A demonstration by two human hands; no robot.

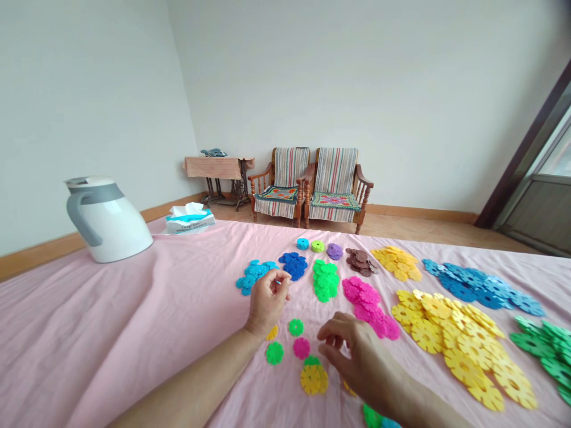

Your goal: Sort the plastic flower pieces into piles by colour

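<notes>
My left hand [270, 297] is over the cloth between the light blue pile [255, 274] and the dark blue pile [293, 265] of flower-shaped plastic discs. Its thumb and fingertips are pinched together; whatever they hold, if anything, is hidden. Loosely curled, my right hand [350, 345] hovers beside the pink discs [366, 303], thumb apart from the fingers and nothing visible between them. Between the hands lie a green disc [295, 327], a pink disc [301, 348] and yellow discs [314, 379]. A green pile [325, 280] sits just beyond.
Larger piles of yellow discs [459, 333], blue discs [482, 284] and green discs [546, 351] spread to the right. Brown discs [361, 262] and purple discs [334, 251] lie farther back. A white jug [116, 223] and tissue pack [190, 222] stand left on the pink cloth [187, 297].
</notes>
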